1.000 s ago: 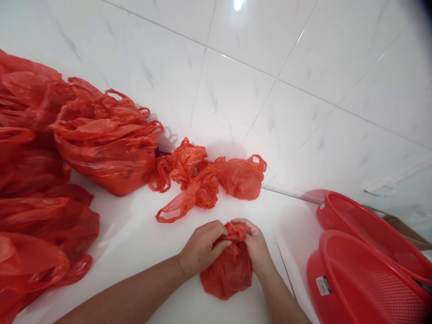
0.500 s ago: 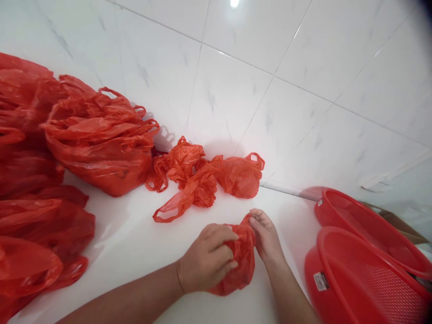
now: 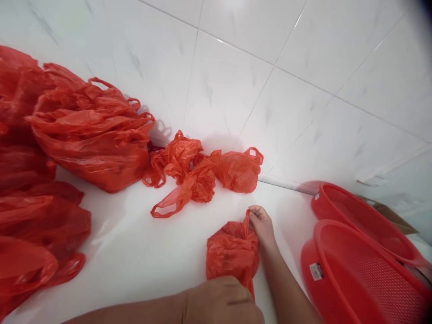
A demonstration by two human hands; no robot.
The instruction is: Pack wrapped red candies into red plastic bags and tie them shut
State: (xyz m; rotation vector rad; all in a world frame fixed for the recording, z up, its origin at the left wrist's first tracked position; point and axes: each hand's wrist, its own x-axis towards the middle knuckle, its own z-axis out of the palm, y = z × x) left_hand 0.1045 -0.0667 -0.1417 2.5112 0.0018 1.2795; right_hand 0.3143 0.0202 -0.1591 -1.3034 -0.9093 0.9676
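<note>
A red plastic bag [image 3: 231,252], rounded and full, rests on the white surface in front of me. My right hand [image 3: 263,227] pinches a twisted handle at the bag's far right, thumb against fingers. At the near side of the bag, my left hand [image 3: 222,299] is closed, its fingertips turned away from view. A strip of the bag runs taut down to this left hand, stretched between both hands. What the bag contains is hidden by the plastic.
Several small crumpled red bags [image 3: 192,173] lie by the tiled wall [image 3: 236,90]. Larger filled red bags [image 3: 91,139] crowd the left side. Two red plastic baskets [image 3: 337,274] stand tilted at the right, with a brown cardboard piece [image 3: 391,216] behind them.
My left hand has moved from the top of the bag down toward me, drawing a strip of it along. My right hand keeps its pinch. The view has shifted slightly.
</note>
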